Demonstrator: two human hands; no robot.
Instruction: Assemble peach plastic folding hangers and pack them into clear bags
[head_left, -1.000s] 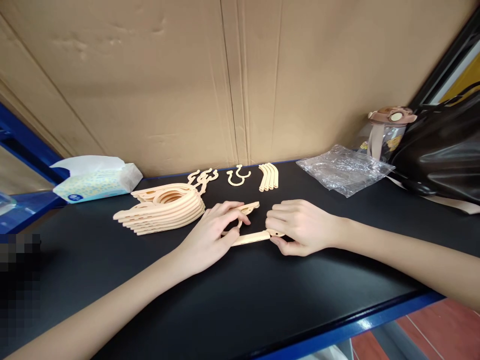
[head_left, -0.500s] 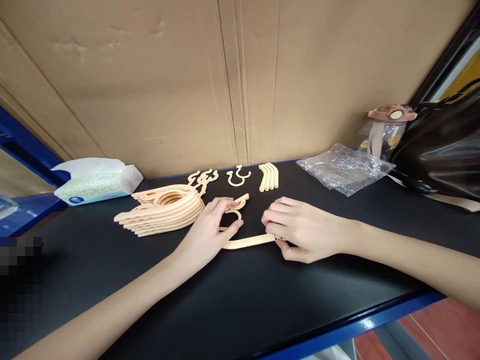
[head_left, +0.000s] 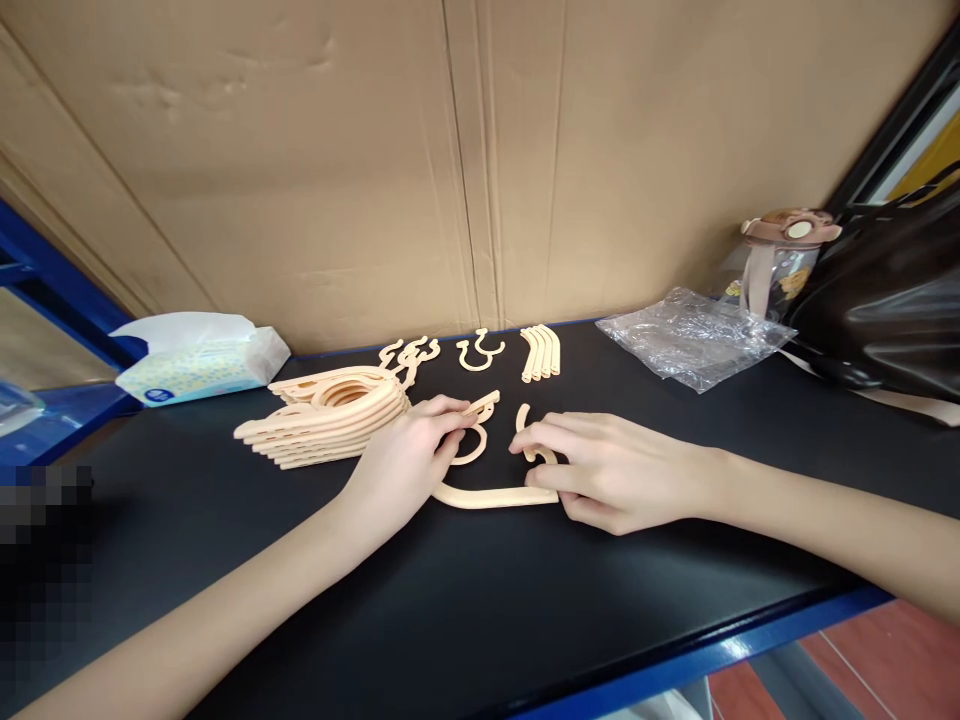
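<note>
Over the middle of the black table, my left hand (head_left: pixel 420 445) is closed on a cream plastic hanger body (head_left: pixel 499 497), which has a round loop and a long curved bar. My right hand (head_left: pixel 611 470) has its fingers bent around a small cream hook (head_left: pixel 523 420), beside the bar's right end. Part of the hook is hidden under those fingers. To the left of my left hand lies a stack of similar hanger bodies (head_left: pixel 322 440). Behind both hands are several loose hooks (head_left: pixel 412 352), more hooks (head_left: pixel 480 350) and a row of short curved bars (head_left: pixel 541 353).
A tissue pack (head_left: pixel 202 360) lies at the back left. A crumpled clear plastic bag (head_left: pixel 697 340) lies at the back right, by a drink bottle (head_left: pixel 787 250) and a black bag (head_left: pixel 892 310). Cardboard (head_left: pixel 337 180) stands behind the table, whose front edge (head_left: pixel 720 655) is blue.
The hook has come into view under my right fingers, apart from the bar's end. My right fingers have spread a little. The left hand keeps its hold on the hanger body.
</note>
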